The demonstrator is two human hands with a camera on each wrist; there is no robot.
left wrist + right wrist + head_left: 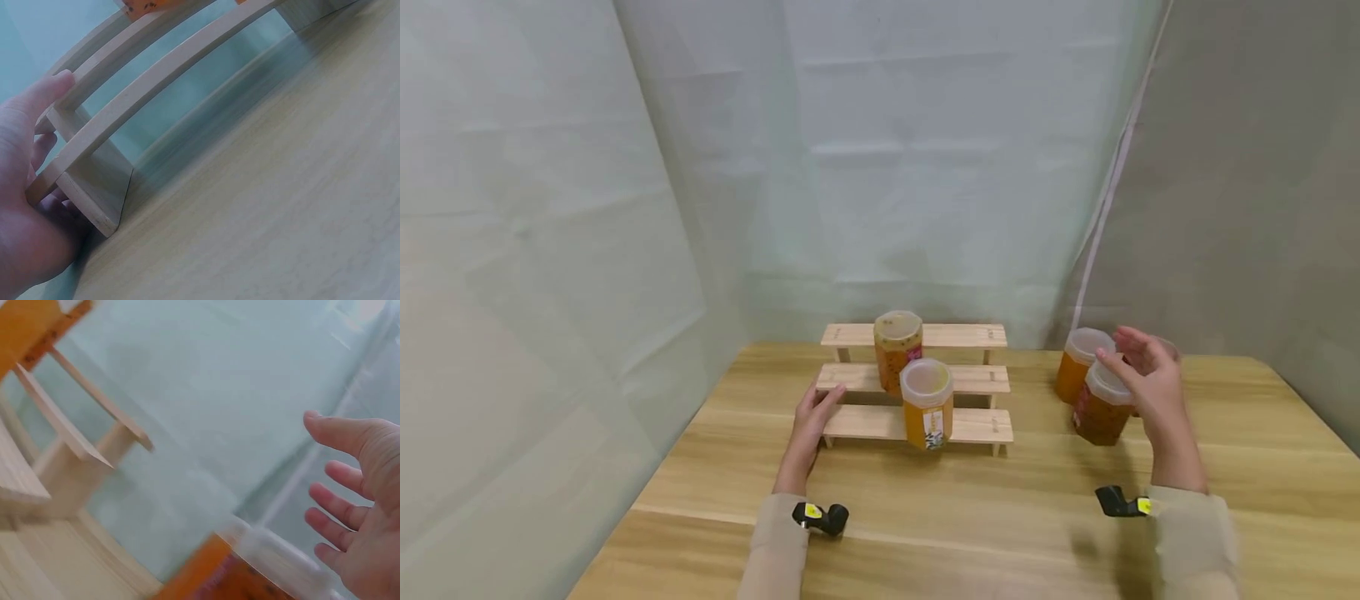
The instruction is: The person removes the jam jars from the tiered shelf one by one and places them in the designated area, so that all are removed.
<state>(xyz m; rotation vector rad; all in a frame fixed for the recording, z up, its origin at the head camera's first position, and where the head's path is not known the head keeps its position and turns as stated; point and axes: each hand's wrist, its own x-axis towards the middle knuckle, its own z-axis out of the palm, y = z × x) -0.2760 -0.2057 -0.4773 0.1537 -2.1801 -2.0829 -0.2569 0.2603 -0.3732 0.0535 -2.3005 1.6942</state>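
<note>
A three-tier wooden rack [872, 423] stands on the table, and my left hand [808, 421] holds its left end. In the left wrist view the thumb lies against the middle tier while fingers reach round the end. A lidded jar with dark seeds [889, 362] sits on the middle tier. On the lowest tier is a jar of orange contents with a white label [917, 421]. My right hand [1153, 383] hovers over the jars at the right, fingers spread and holding nothing. Nearest it are a dark reddish jar [1101, 417] and an orange jar [1071, 379].
Behind the right hand a third jar's lid [1170, 347] partly shows. The wood-grain table [955, 517] reaches back to a pale cloth curtain [910, 192], with more cloth at both sides. The rack's top tier [962, 335] runs along the table's back edge.
</note>
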